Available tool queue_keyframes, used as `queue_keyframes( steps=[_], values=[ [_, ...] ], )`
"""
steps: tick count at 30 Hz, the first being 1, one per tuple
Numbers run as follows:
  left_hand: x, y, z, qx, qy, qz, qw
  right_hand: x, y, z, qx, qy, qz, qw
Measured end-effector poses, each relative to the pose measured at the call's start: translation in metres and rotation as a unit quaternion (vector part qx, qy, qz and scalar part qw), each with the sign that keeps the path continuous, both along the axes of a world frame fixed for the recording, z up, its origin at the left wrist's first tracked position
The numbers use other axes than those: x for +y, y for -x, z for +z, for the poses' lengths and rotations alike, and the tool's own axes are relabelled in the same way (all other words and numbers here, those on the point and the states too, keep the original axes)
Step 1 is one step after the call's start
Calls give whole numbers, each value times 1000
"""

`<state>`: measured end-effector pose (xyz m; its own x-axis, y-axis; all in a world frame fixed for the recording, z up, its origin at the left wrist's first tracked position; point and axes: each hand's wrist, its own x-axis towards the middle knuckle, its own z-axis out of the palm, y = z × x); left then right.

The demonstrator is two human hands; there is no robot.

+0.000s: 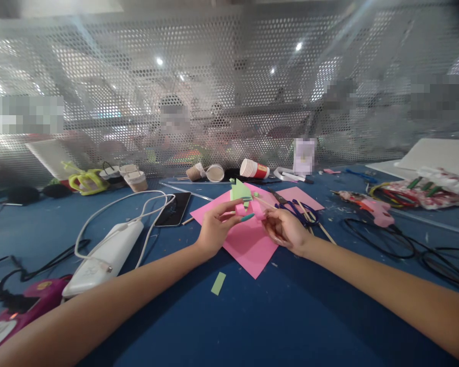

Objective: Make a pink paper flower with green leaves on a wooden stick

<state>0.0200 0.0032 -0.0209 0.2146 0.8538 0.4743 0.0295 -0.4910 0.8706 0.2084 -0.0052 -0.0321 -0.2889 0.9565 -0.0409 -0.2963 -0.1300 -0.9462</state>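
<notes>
Between my two hands is a curled pink paper strip (257,209), above a pink sheet (252,250) lying on the blue table. My left hand (217,224) pinches the strip's left part, its thumb and fingers pressed together. On the strip's right side, my right hand (285,227) holds it with closed fingers. Green paper pieces (240,190) sit just behind my fingertips. Blue-handled scissors (296,209) and thin wooden sticks (326,233) lie beside my right hand. A small green paper strip (218,283) rests nearer to me.
A white power bank (107,255) with a cable and a black phone (173,209) lie left. Stacked paper cups (254,168) are at the back. Right are a pink glue gun (378,211) and black cables (405,244). A perforated metal screen (229,92) stands behind.
</notes>
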Motion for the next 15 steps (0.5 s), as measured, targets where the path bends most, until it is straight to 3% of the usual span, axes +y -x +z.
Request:
queue_keyframes(
  steps=[4,9,15],
  values=[
    [2,-1,0,-33,-23,10,999,2,1,-1,23,26,-20,999],
    [0,-5,1,-72,-28,-18,997,0,1,0,-17,-10,38,999],
    [-3,-5,-1,1,-40,-79,996,-5,-1,2,-44,-59,94,993]
  ],
)
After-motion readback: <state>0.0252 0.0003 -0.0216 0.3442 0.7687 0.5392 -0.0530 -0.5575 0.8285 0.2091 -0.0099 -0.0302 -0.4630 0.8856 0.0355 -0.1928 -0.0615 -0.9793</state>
